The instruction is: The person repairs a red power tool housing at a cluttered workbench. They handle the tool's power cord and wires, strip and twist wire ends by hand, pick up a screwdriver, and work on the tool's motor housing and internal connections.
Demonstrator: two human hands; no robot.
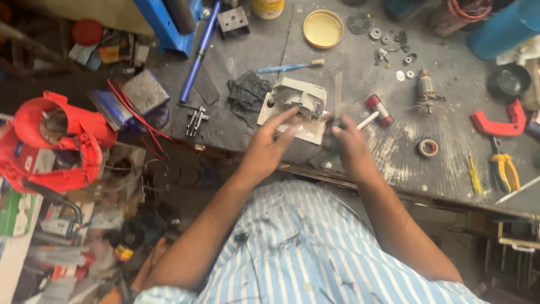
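Right hand (349,147) is clenched on a dark-handled tool (329,147); left hand (270,147) is released, fingers spread, fingertips touching the pale metal housing (298,101) just beyond. The housing lies near the workbench (394,152) front edge. A black rag (247,93), blue toothbrush (289,67) and small hammer (378,110) crowd it closely.

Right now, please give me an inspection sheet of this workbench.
Surface: dark workbench, scratched, with pale smears.
Job's things: grey metal housing on the bench; a flat metal blade stands up from the right hand.
Clutter: armature, tape roll, yellow lid, toothbrush, red clamp, yellow pliers.
Hands: left hand touches the housing; right hand grips a dark-handled tool.
Cables: red wires at the bench edge.
Surroundings: red tool casing, parts piled below left.
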